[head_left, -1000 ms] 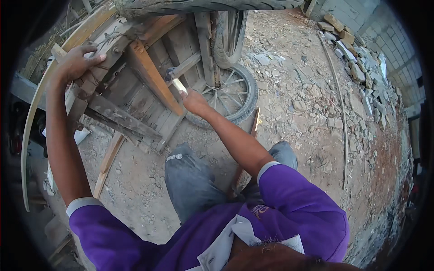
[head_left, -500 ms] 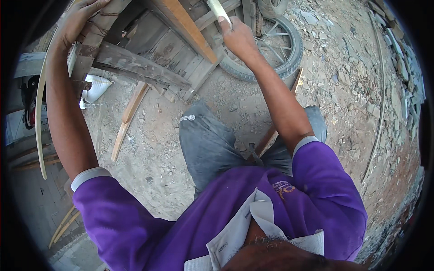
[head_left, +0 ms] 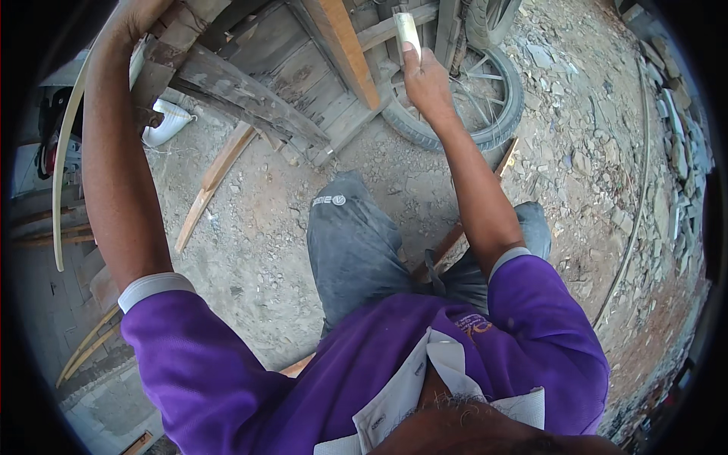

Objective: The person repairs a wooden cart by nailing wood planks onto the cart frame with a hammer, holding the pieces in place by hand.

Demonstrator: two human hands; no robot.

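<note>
My right hand is closed around a pale, smooth rod-like piece, the thumb lying along it. Whether it is a tool's handle I cannot tell. It is raised over the wooden frame, left of a spoked wheel. My left hand reaches to the far left, at the top end of a weathered timber piece; its fingers are cut off by the picture's edge. A grey worn beam and an orange-brown wooden post belong to the old plank structure between my hands.
A thin curved pale strip hangs beside my left forearm. On the dusty ground lie a wooden batten and a white sack. Broken stone pieces are heaped along the right. Another wood length lies between my legs.
My right hand and the pale piece have shifted right and slightly down in the picture, as has most of the scene. The left hand has slid further out at the top edge.
</note>
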